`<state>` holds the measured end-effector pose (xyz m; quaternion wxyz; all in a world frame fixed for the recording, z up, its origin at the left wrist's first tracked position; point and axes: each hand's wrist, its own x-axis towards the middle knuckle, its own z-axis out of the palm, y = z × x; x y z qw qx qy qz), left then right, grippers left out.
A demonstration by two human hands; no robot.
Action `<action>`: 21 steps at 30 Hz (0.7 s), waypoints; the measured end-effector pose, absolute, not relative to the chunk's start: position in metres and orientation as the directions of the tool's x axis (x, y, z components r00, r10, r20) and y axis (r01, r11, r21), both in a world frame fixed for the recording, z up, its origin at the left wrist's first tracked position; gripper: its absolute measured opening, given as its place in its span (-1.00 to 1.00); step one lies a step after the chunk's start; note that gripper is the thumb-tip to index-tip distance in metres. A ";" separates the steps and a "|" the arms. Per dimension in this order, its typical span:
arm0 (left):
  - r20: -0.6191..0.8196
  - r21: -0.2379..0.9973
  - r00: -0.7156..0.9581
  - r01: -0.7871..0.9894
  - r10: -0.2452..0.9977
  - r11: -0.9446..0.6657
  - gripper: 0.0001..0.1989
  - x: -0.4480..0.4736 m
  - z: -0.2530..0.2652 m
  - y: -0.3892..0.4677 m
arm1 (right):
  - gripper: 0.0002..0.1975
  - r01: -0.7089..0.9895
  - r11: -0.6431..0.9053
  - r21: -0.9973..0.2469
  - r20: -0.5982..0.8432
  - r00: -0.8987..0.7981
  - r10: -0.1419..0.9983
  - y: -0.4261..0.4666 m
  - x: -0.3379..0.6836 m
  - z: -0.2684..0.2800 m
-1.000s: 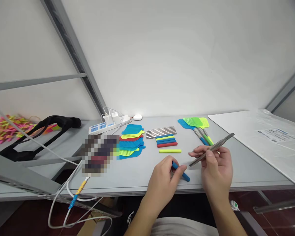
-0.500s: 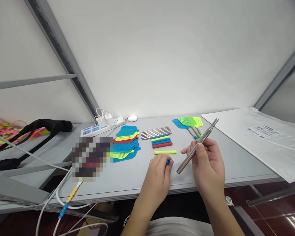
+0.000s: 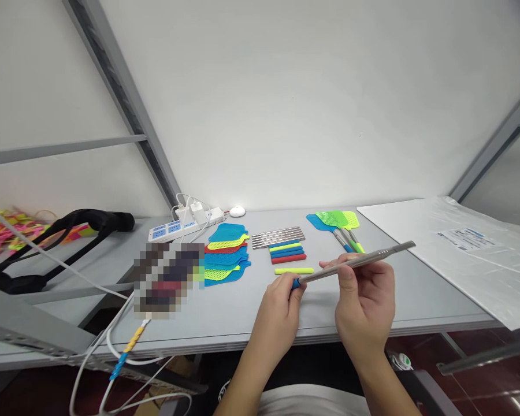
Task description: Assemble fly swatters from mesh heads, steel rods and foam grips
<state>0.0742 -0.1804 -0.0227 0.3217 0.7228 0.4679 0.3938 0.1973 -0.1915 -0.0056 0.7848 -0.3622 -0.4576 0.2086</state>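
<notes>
My left hand is closed around a blue handle sleeve, with only its end showing. In my right hand is a metal rod, pinched between thumb and fingers and slanting up to the right. The rod's lower left end meets the mouth of the blue sleeve; whether it has gone inside I cannot tell. Just beyond my left hand lies a loose yellow sleeve. Behind it are a row of blue, yellow and red sleeves and a row of metal rods.
Mesh fly swatter heads lie stacked at left. Swatters with rods and handles rest at back right. A white wrapped sheet covers the right side. A power strip, cables and a black frame are at left.
The metal rod has swung flatter, and its lower end has come left to the blue sleeve. My left hand has stayed almost in place.
</notes>
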 end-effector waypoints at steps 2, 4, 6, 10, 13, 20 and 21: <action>0.272 0.836 0.258 0.413 0.927 -0.360 -0.81 0.074 -0.023 -0.180 | -0.87 0.007 0.673 -0.740 0.596 0.471 0.650 -0.192 0.197 -0.003; 0.275 0.832 0.259 0.418 0.926 -0.364 -0.81 0.073 -0.023 -0.180 | -0.86 0.032 0.666 -0.745 0.613 0.425 0.666 -0.192 0.197 -0.002; 0.273 0.833 0.260 0.419 0.926 -0.363 -0.81 0.073 -0.023 -0.181 | -0.85 0.052 0.642 -0.765 0.607 0.392 0.691 -0.193 0.198 0.000; 0.259 0.870 0.251 0.358 0.933 -0.338 -0.79 0.071 -0.022 -0.182 | -0.84 0.063 0.618 -0.783 0.590 0.388 0.708 -0.192 0.200 0.001; 0.249 0.890 0.236 0.328 0.939 -0.318 -0.77 0.071 -0.020 -0.183 | -0.83 0.094 0.622 -0.777 0.609 0.364 0.705 -0.192 0.201 0.003; 0.258 0.909 0.225 0.272 0.940 -0.315 -0.72 0.071 -0.018 -0.184 | -0.85 0.308 0.536 -0.786 0.563 -0.002 0.826 -0.189 0.202 0.018; 0.252 0.919 0.204 0.257 0.946 -0.300 -0.71 0.070 -0.018 -0.184 | -0.85 0.339 0.521 -0.783 0.531 -0.072 0.844 -0.188 0.201 0.020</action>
